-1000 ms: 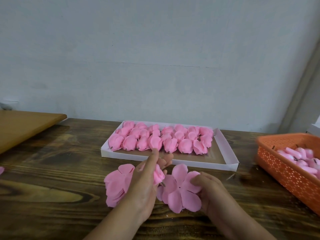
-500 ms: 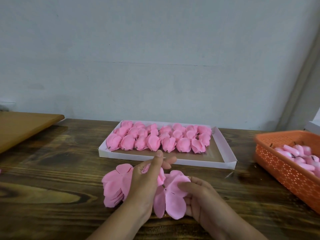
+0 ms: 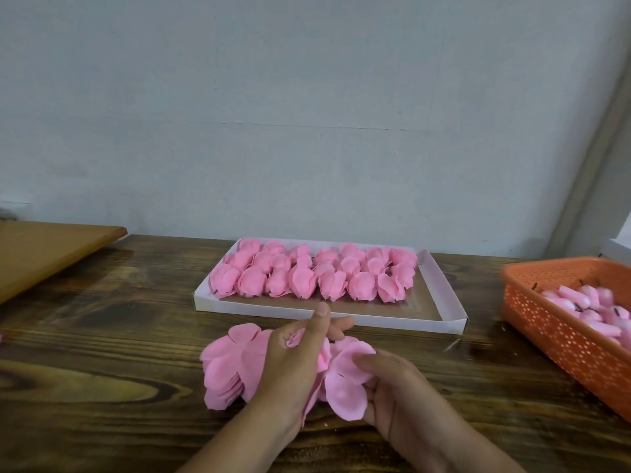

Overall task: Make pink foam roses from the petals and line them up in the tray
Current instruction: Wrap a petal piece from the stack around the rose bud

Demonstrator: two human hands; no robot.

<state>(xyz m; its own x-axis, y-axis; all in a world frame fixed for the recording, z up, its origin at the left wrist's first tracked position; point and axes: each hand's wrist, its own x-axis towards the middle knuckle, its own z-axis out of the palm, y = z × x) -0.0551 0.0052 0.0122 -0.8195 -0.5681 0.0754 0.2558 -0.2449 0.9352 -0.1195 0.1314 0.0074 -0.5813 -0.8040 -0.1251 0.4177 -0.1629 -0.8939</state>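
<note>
My left hand [image 3: 293,367] grips a pink foam rose bud [image 3: 296,337] between thumb and fingers, just in front of the tray. My right hand [image 3: 399,401] curls its fingers round a pink petal piece [image 3: 345,377] and presses it up against the bud. A stack of flat pink petals [image 3: 223,367] lies on the table to the left, partly hidden by my left hand. The white tray [image 3: 440,295] behind holds several finished pink roses [image 3: 314,271] in rows at its far side.
An orange perforated basket [image 3: 560,329] with several pink buds on stems stands at the right edge. A light wooden board [image 3: 44,247] lies at the far left. The dark wooden table [image 3: 102,353] runs up to a grey wall.
The petal piece lay spread out flat beside the bud; my right hand has lifted and folded it up around the bud. My left hand has stayed in place on the bud.
</note>
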